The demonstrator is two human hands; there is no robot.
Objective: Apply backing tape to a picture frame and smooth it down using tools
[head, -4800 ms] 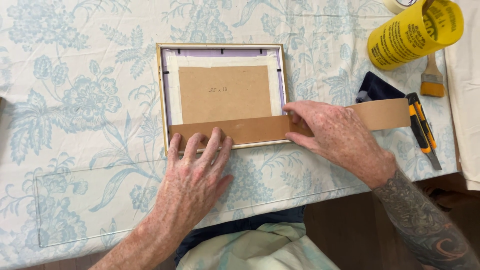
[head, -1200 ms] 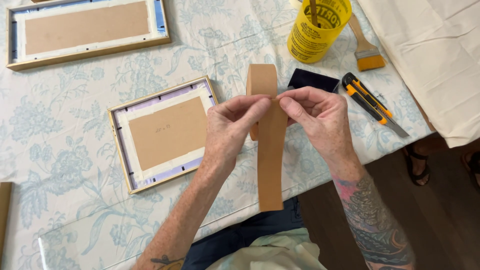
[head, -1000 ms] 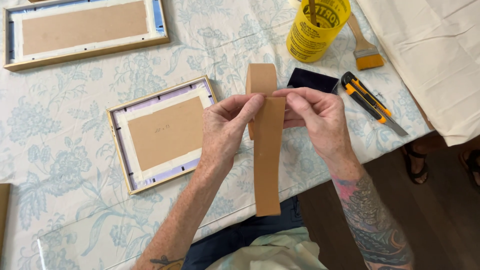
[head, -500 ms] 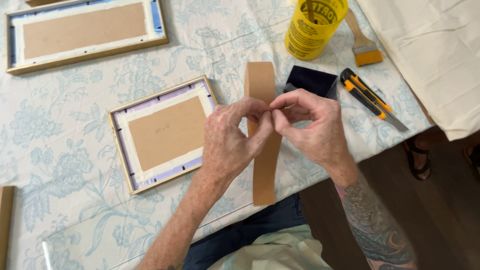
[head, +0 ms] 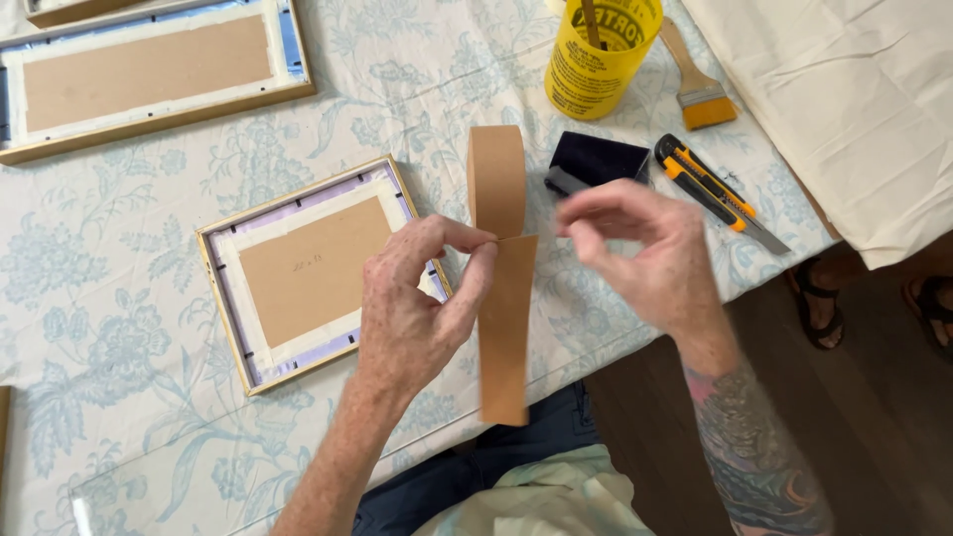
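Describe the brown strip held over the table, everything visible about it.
The brown paper strip looks like matte kraft tape, plain and flat-sided. It hangs roughly upright, folded or torn partway at its upper third, the top piece offset leftward. The left hand pinches its left edge at that break; the right hand is just off it, blurred.

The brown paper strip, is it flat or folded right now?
Folded: the brown paper strip is creased where the left hand pinches it.
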